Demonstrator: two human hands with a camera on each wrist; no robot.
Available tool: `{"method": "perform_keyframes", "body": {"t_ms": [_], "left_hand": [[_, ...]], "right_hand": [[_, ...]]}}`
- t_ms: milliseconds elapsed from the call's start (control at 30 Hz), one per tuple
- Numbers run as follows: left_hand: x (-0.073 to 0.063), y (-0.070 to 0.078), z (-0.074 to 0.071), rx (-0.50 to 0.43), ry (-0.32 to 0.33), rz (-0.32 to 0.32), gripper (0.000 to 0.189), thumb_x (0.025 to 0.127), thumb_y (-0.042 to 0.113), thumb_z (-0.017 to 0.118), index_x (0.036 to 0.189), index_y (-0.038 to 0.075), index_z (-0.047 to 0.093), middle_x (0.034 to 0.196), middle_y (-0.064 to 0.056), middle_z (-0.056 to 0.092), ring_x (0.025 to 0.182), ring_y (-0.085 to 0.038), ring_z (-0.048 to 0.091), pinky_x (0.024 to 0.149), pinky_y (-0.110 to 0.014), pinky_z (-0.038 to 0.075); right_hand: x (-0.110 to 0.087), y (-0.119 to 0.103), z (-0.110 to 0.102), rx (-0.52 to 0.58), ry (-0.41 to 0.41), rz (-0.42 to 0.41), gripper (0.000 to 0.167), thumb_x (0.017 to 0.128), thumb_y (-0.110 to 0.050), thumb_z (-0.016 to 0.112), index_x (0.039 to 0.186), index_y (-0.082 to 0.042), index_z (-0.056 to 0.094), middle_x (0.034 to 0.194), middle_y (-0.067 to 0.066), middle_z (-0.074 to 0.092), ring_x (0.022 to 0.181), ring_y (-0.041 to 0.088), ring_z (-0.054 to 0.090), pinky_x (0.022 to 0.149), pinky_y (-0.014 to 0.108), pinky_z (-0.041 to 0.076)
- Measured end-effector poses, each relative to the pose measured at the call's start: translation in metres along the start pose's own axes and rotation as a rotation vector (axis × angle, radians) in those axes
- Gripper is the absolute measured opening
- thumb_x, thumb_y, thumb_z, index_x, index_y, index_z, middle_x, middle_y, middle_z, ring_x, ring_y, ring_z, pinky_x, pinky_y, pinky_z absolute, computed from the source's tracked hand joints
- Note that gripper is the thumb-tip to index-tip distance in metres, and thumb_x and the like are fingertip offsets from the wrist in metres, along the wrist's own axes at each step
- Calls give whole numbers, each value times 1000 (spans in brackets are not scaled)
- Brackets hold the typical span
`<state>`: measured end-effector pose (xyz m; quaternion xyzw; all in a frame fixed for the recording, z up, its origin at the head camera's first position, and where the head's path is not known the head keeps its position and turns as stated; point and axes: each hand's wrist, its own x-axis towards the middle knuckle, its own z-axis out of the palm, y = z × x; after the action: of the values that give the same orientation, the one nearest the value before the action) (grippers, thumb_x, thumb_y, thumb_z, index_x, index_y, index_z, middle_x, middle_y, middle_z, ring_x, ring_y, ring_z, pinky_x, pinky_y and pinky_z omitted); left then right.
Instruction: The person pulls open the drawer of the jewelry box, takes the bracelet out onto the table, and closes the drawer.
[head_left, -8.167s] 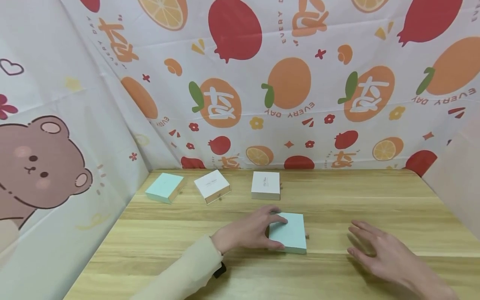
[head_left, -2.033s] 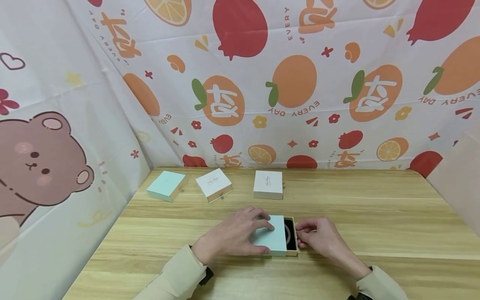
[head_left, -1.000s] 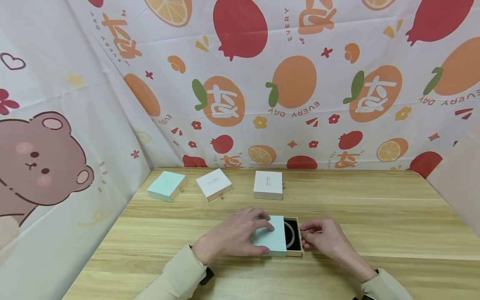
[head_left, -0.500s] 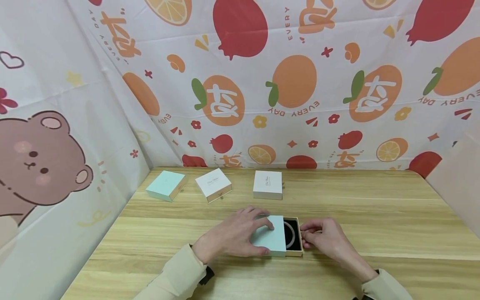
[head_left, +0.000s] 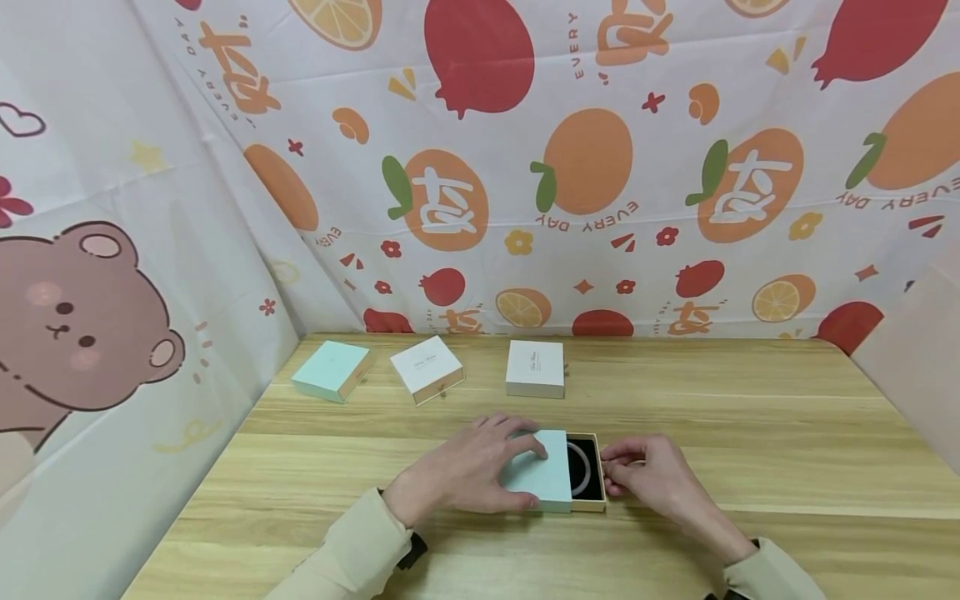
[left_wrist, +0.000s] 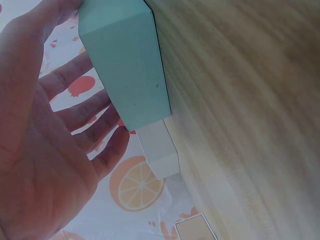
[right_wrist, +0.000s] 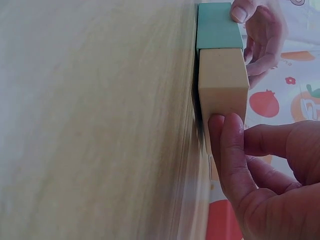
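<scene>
At the wooden worktop's (head_left: 750,417) far left lay one mint-green drawer box (head_left: 330,371), closed. Next stood one lettered white box (head_left: 426,369), askew. The left hand's (head_left: 472,471) grip spanned a mint-green sleeve (head_left: 553,479), thumb at its near edge. Behind lay a second white box (head_left: 535,368). A black-lined drawer (head_left: 588,506) jutted rightward from the sleeve, a grey bangle (head_left: 588,469) partly showing. The right hand's (head_left: 660,479) grip was narrow, pinching the drawer's outer end.
</scene>
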<state>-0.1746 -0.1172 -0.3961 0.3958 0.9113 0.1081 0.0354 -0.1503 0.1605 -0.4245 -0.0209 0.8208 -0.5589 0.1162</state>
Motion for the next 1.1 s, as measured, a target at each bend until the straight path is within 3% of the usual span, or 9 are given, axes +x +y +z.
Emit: {"method": "perform_keyframes", "body": {"t_ms": [1100], "left_hand": [[0,0,1,0,-14,-13,53,88,60,68,131,31,63,155,1,50,138,-21,49,115,-46,42]], "right_hand": [[-2,5,-8,5,-3,4,20,93,4,62,110,10,71,90,10,74,78,15,70,68,27,61]]}}
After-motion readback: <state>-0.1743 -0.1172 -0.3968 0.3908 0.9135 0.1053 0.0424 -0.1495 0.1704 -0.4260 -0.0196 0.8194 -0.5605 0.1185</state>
